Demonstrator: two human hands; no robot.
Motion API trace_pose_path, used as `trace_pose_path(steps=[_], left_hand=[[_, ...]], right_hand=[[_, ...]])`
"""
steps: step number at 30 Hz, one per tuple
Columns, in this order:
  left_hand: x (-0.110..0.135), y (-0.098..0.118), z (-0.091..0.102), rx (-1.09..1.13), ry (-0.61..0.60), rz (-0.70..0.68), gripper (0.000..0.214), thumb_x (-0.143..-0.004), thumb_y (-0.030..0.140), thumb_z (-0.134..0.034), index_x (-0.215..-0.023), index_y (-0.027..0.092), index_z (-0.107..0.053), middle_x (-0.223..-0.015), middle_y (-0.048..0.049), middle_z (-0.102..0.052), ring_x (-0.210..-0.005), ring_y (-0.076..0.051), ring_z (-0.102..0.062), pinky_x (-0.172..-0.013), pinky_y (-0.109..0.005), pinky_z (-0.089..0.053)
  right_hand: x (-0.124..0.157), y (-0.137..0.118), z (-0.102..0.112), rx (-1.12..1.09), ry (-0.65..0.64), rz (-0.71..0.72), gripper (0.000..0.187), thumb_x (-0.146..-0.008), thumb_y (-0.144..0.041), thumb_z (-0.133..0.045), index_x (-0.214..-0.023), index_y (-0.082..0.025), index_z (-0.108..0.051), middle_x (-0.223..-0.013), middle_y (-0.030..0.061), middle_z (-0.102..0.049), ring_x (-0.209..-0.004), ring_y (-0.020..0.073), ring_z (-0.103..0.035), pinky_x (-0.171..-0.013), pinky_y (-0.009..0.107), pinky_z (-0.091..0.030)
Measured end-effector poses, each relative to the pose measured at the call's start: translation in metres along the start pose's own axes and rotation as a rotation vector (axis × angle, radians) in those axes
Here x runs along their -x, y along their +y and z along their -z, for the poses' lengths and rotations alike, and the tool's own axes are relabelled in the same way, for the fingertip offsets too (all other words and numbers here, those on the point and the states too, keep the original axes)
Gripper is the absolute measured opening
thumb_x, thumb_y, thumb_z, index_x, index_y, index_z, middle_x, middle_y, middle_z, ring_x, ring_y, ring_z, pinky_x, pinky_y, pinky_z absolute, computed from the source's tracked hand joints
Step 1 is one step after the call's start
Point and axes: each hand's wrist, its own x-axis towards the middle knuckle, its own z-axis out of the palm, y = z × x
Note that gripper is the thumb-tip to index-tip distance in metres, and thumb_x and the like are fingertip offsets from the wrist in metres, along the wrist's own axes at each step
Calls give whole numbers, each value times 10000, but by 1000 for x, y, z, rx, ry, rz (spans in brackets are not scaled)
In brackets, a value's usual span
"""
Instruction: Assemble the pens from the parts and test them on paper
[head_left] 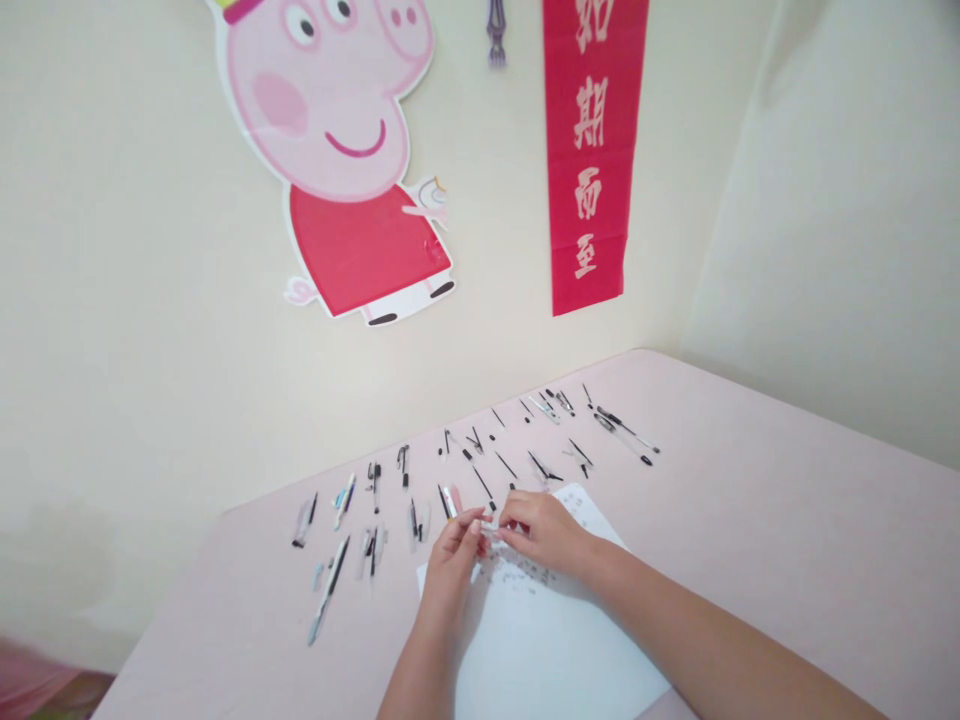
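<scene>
Close together over a sheet of white paper (555, 650), my two hands meet fingertip to fingertip. My left hand (456, 550) pinches one end of a small, pale, slim piece (489, 527); its exact kind is too small to make out. The fingers of my right hand (541, 528) are closed at the other end of it. Under and beside the hands, many tiny grey bits (525, 572) lie scattered on the paper. Just beyond my left hand are a pink-and-white pen piece (453, 500) and a dark thin refill (443, 500).
Pens taken apart lie in rows on the pink table (787, 560): clear barrels, caps and dark refills. A whole-looking pen (328, 592) is at the left, and longer pen parts (628, 432) at the far right. The wall (495, 340) borders the table's back edge.
</scene>
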Motion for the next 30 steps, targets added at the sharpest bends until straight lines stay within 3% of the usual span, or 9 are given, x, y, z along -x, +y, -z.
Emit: trace_pose_path(steps=[4,7,11,15,20,30], left_hand=[[-1,-1,2,42,5,-6,350,-671,460,-676,-871,174,-650,-832,-45,-647,-676,-117,-561,-631,-237,-452],[-2,0,2,65,20,-18,334,-701,458,-650,-871,172,-636,-784,-28,-630,-639,-107,-538,-611,-230,-442],[-2,-2,3,-36,41,-64,327,-752,471,-591,-879,173,-637,-685,0,-575,-594,-94,-485,-587,-217,-410],[0,-1,1,-117,68,-97,380,-750,515,-567,-899,175,-648,-622,15,-526,-571,-100,-462,-566,-219,-392],[5,6,-5,-37,78,-45,389,-736,527,-576,-905,182,-638,-624,23,-528,-574,-106,-503,-571,-228,-419],[3,2,-6,-16,16,-13,360,-754,479,-580,-911,158,-621,-665,10,-534,-538,-85,-497,-507,-209,-400]], right_hand=[[0,3,0,1,1,-8,128,-813,-299,-572,-796,-189,-635,-728,1,-580,-622,108,-518,-607,219,-384],[0,15,7,52,90,-80,141,-836,-284,-528,-817,-186,-628,-774,17,-591,-651,117,-525,-633,232,-396],[2,46,24,222,284,-247,156,-839,-222,-473,-841,-186,-624,-813,47,-592,-782,168,-532,-742,288,-408],[7,85,38,315,367,-329,158,-773,-210,-515,-868,-187,-640,-885,69,-590,-940,214,-499,-869,348,-390],[17,114,46,406,354,-404,213,-698,-122,-496,-814,-178,-667,-975,83,-582,-1008,221,-475,-927,368,-369],[22,118,44,528,245,-425,235,-675,-97,-514,-829,-172,-676,-1090,88,-584,-1163,254,-386,-994,409,-327]])
